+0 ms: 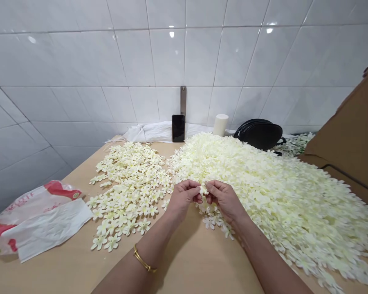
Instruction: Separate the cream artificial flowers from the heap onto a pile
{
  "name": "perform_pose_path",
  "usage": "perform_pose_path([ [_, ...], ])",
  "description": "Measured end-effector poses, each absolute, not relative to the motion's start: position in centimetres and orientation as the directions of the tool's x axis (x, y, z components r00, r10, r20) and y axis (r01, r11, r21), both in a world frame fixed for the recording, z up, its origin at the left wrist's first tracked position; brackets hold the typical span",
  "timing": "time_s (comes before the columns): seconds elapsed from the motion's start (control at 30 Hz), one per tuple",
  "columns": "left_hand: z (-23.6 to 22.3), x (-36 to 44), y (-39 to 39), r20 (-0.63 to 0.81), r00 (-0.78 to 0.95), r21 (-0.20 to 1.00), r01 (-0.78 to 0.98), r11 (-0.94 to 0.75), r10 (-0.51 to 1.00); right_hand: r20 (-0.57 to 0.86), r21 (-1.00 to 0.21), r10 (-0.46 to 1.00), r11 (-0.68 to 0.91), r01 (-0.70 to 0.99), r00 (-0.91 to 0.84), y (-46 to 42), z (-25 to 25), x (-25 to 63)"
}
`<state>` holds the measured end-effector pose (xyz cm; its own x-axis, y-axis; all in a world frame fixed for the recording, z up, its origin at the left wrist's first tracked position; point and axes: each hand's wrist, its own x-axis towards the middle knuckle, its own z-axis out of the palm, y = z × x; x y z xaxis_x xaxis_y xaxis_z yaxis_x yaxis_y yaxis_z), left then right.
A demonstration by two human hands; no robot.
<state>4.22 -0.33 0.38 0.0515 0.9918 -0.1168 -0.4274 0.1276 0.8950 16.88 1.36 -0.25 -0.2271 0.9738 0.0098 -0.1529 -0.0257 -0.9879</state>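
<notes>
Head view: the left hand [183, 197] and right hand [225, 198] pinch a small pale flower piece [203, 190] at their fingertips, above the table [202, 263]. A smaller flower heap [138, 179] lies left; a large flower pile [282, 196] borders the right forearm. Beyond are a phone [178, 128], white cylinder [221, 125] and black bag [259, 135]; a red-and-white packet [33, 204] lies far left.

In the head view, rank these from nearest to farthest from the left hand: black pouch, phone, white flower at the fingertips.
From the left hand:
1. White flower: at its fingertips, on its right.
2. Phone: upright, straight ahead near the wall.
3. Black pouch: near the wall, further right.
</notes>
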Motion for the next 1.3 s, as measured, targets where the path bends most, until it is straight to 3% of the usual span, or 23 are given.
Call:
perform_pose_path([
  [0.43,0.7,4.3,-0.5,-0.005,-0.015,0.972,-0.234,0.001,1.0,-0.018,-0.999,0.968,-0.029,-0.04,-0.25,1.1,-0.1,16.9],
  [0.63,0.9,4.9,-1.0,-0.109,0.019,0.97,-0.215,0.111,0.994,0.167,-0.952,0.982,0.183,0.246,-0.088,0.8,-0.3,16.5],
  [0.73,0.6,5.4,-1.2,-0.074,0.038,0.982,-0.172,0.08,0.996,0.266,-0.89,0.964,0.252,0.38,-0.017,0.6,-0.4,16.2],
  [0.8,0.2,5.5,-1.1,-0.036,0.026,0.983,-0.181,0.04,0.999,0.237,-0.907,0.971,0.225,0.356,-0.009,0.7,-0.6,16.1],
  [0.93,-0.3,5.3,-0.8,-0.059,0.013,0.971,-0.231,0.061,0.998,0.056,-0.987,0.993,0.071,0.144,-0.102,1.1,-1.0,16.2],
  [1.03,-0.2,5.1,-0.7,-0.082,-0.008,0.96,-0.269,0.077,0.997,0.038,-0.995,0.992,0.049,0.088,-0.125,1.3,-1.0,16.3],
  [1.2,0.1,4.8,-0.7,-0.121,-0.086,0.947,-0.309,0.089,0.989,0.251,-0.945,0.968,0.241,0.223,0.016,0.8,-0.4,16.6],
  [1.3,0.2,4.7,-0.6,-0.115,-0.116,0.946,-0.315,0.073,0.987,0.464,-0.826,0.886,0.427,0.367,0.014,0.5,-0.2,16.5],
])
